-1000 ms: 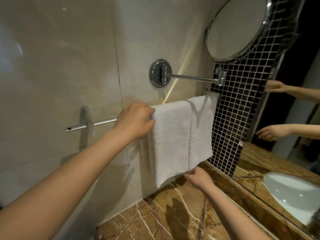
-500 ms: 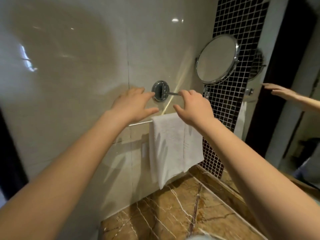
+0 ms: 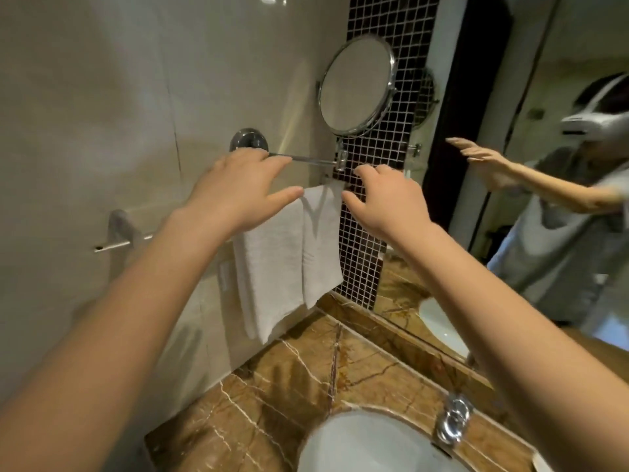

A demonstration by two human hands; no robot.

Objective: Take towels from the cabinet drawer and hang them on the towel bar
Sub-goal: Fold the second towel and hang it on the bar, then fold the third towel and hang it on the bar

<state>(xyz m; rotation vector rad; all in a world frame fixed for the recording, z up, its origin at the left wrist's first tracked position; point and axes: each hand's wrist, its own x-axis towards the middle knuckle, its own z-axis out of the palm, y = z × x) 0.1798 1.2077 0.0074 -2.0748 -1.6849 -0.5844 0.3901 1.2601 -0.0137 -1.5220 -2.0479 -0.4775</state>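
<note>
Far left, the chrome towel bar (image 3: 115, 246) sticks out of its bracket on the glossy beige wall (image 3: 85, 114), and the rest of it runs right behind the person's left forearm. The left hand (image 3: 238, 189) is up in front of the bar. Its grip is apart, with fingers spread loose and nothing in it. The thumb tip sits right by the top fold of the towels, but I can't tell if it actually touches.

Both towels are already on the bar, folded over it and hanging flat against the wall. The left towel (image 3: 272, 267) hangs lower, and the right towel (image 3: 321, 247) sits just beside it, edges touching or overlapping a bit. Their bottom edges hang just above the tabletop.

Above them there's a chrome mount (image 3: 248, 139) with a thin arm going right to a round mirror (image 3: 355, 85), which is tilted in front of a strip of dark mosaic tile (image 3: 374, 28).

The right hand (image 3: 388, 199) hovers by the right towel's upper corner. Same deal here: grip apart, fingers relaxed, holding nothing.

Further right, the big wall mirror (image 3: 544, 46) reflects an outstretched arm.

Down low is the brown marble tabletop (image 3: 272, 403), with a white basin (image 3: 374, 444) set into it and a chrome tap (image 3: 452, 420) at its right rim.
</note>
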